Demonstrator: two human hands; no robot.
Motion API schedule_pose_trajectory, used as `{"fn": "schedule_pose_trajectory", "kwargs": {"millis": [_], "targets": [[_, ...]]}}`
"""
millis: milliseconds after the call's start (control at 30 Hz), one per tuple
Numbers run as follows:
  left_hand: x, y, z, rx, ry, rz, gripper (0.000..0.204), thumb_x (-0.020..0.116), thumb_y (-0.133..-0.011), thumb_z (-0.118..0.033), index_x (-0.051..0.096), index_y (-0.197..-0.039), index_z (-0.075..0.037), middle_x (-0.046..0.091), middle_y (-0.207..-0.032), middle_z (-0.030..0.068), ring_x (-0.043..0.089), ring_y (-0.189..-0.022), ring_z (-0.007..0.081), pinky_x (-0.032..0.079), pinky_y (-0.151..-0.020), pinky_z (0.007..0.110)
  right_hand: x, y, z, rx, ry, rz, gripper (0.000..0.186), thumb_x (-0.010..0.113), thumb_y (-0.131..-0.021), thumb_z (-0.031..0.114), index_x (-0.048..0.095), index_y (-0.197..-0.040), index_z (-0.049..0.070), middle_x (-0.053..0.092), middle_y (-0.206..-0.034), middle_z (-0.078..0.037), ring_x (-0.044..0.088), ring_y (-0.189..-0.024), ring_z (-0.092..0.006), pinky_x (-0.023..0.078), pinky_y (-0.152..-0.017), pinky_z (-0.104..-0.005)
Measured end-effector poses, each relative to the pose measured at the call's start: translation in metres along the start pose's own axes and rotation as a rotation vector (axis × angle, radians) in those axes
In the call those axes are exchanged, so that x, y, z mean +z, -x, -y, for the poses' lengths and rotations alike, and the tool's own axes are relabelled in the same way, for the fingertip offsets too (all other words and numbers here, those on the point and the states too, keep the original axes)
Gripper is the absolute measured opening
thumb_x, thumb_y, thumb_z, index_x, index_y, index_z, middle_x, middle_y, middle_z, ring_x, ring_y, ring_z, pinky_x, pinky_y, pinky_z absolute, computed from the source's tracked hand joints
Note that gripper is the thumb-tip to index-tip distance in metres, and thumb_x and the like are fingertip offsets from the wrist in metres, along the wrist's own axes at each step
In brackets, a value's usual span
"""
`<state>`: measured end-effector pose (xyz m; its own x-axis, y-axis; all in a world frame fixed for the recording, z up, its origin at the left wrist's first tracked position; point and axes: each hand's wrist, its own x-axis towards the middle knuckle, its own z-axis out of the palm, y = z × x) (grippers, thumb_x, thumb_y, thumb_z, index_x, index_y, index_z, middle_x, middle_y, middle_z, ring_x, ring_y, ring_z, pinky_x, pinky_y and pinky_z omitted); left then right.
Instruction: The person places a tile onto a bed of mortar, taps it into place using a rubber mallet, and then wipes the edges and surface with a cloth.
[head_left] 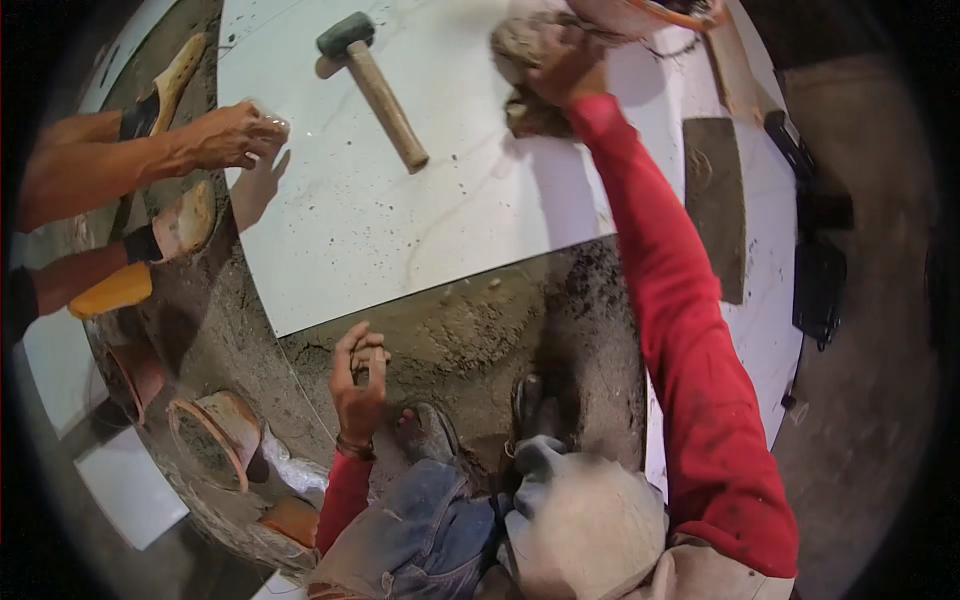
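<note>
My right arm, in a red sleeve, stretches to the far side of a large white tile point(330, 250). There my right hand point(572, 68) is closed on a mud-stained cloth point(518, 48), bunched up on the tile beside an orange tub point(640, 18). My left hand point(358, 385) hangs over the grey mortar bed point(450, 330), just off the tile's near edge. Its fingers are apart and slightly bent, holding nothing. Left of the cloth, a mallet point(378, 95) with a dark head and wooden handle lies on the tile.
At the left, another person's hand point(235, 135) reaches over the tile's edge, holding something clear. Orange tubs point(240, 425) and a yellow object point(112, 290) stand on that side. To the right are more white tile point(765, 250), a grey board point(715, 210) and a black case point(818, 290).
</note>
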<state>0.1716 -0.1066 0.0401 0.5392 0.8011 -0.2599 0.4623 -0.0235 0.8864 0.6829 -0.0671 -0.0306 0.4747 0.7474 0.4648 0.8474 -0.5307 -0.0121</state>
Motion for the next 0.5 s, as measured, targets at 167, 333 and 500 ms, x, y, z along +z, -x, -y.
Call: {"fn": "schedule_pose_trajectory", "kwargs": {"millis": [167, 333, 500], "targets": [[-0.002, -0.019, -0.018, 0.077, 0.051, -0.034, 0.041, 0.059, -0.1, -0.001, 0.053, -0.141, 0.0, 0.069, -0.118, 0.01, 0.068, -0.096, 0.014, 0.055, -0.085, 0.03, -0.038, 0.069, 0.104, -0.17, -0.27, 0.278, 0.075, 0.084, -0.068, 0.03, 0.053, -0.133, 0.011, 0.055, -0.129, -0.029, 0.054, -0.117, -0.0451, 0.044, -0.106, -0.0522], [0.003, -0.02, -0.025, 0.156, -0.006, 0.042, 0.04, 0.059, -0.102, -0.003, 0.054, -0.142, -0.001, 0.068, -0.118, 0.01, 0.068, -0.097, 0.0145, 0.056, -0.085, 0.031, -0.087, 0.172, 0.041, -0.208, -0.233, 0.314, 0.075, 0.087, -0.069, 0.028, 0.053, -0.135, 0.012, 0.054, -0.129, -0.022, 0.051, -0.118, -0.0388, 0.043, -0.108, -0.05], [-0.009, -0.007, -0.01, 0.155, -0.01, 0.067, 0.041, 0.061, -0.101, -0.003, 0.054, -0.141, -0.002, 0.069, -0.117, 0.0103, 0.068, -0.098, 0.0153, 0.057, -0.086, 0.031, -0.122, 0.173, -0.045, -0.238, -0.271, 0.367, 0.064, 0.082, -0.077, 0.016, 0.055, -0.135, 0.015, 0.054, -0.126, -0.018, 0.049, -0.119, -0.0433, 0.049, -0.102, -0.0489]]}}
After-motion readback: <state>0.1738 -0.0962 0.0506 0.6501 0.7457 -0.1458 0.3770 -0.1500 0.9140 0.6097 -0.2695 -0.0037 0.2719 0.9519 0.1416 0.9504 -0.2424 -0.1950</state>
